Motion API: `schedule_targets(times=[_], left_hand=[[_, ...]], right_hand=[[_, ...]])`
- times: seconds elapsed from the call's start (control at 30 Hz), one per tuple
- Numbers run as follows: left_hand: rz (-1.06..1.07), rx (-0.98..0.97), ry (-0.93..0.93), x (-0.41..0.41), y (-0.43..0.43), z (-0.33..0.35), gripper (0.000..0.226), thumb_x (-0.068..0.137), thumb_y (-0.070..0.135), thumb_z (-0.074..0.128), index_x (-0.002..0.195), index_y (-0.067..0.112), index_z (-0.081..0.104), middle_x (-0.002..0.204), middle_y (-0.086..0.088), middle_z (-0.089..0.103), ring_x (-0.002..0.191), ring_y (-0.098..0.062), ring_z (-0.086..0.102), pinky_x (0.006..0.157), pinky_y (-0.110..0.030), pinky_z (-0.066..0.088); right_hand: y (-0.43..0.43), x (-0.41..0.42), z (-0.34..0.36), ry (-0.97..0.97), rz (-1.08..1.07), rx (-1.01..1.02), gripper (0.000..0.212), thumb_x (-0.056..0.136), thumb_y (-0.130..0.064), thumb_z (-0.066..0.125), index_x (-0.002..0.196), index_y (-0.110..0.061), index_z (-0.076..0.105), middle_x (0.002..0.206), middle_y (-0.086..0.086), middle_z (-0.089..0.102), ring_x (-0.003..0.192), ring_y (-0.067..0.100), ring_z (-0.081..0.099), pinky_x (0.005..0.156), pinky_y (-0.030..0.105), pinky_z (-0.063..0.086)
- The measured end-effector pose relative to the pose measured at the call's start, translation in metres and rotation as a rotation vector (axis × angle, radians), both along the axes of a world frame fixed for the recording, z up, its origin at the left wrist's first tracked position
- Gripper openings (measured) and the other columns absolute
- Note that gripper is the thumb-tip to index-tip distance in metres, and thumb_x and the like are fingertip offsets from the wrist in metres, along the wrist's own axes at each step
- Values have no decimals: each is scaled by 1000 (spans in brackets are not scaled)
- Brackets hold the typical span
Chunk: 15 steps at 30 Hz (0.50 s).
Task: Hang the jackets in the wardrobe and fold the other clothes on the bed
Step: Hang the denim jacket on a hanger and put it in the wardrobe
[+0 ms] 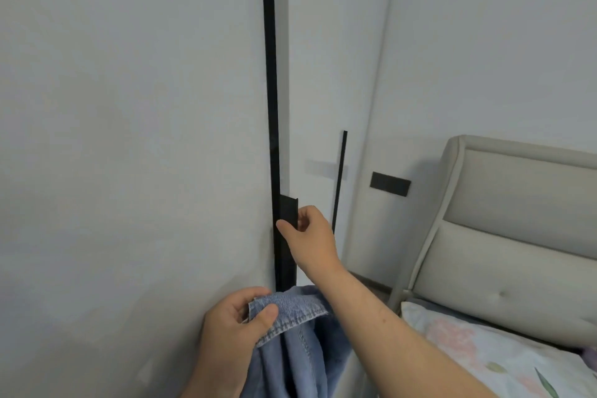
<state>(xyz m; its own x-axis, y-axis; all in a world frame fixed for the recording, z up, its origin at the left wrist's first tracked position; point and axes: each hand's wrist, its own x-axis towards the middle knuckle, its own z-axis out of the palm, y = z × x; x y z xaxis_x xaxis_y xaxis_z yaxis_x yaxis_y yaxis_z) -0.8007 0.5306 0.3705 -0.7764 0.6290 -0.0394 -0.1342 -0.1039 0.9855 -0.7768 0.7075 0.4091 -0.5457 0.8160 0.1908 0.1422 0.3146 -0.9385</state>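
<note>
Pinching a likely wardrobe handle [288, 213] near the headboard [517, 220], right hand [310, 237] sits above left hand [232, 326] gripping jacket [300, 349].

The wardrobe doors [129, 139] block the way ahead, with only a thin dark gap [270, 74] between them, and the headboard [517, 236] crowds the right.

The single head-worn wide-angle camera stood close to the wardrobe [326, 74], facing it and tilted slightly down. The black door handle [288, 213] sat just below the frame's middle, so near that pale door panels [129, 107] filled everything left of and above it. Right of the handle the view took in the bed's padded headboard [517, 236] and a floral pillow [484, 352]. Below the handle, from the bottom edge, the right hand [311, 236] reached up to pinch it and the left hand [231, 323] gripped a denim jacket [300, 362].
</note>
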Motion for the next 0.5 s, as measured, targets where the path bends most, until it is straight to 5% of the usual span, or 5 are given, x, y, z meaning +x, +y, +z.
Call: schedule_targets(times=[0.23, 0.5], left_hand=[[-88, -103, 62, 5, 21, -19, 40, 77, -2, 78, 85, 37, 77, 88, -3, 77, 81, -18, 73, 73, -33, 55], [-91, -62, -45, -3, 55, -32, 30, 79, -8, 72, 81, 22, 77, 81, -9, 76, 72, -18, 73, 64, -24, 58]], right_hand=[[30, 67, -15, -50, -361, 73, 31, 77, -42, 78, 79, -30, 50, 70, -9, 56, 63, -3, 54, 53, 8, 44], [62, 124, -19, 16, -579, 54, 21, 77, -39, 80, 84, -37, 61, 78, -20, 68, 76, -10, 63, 65, 8, 48]])
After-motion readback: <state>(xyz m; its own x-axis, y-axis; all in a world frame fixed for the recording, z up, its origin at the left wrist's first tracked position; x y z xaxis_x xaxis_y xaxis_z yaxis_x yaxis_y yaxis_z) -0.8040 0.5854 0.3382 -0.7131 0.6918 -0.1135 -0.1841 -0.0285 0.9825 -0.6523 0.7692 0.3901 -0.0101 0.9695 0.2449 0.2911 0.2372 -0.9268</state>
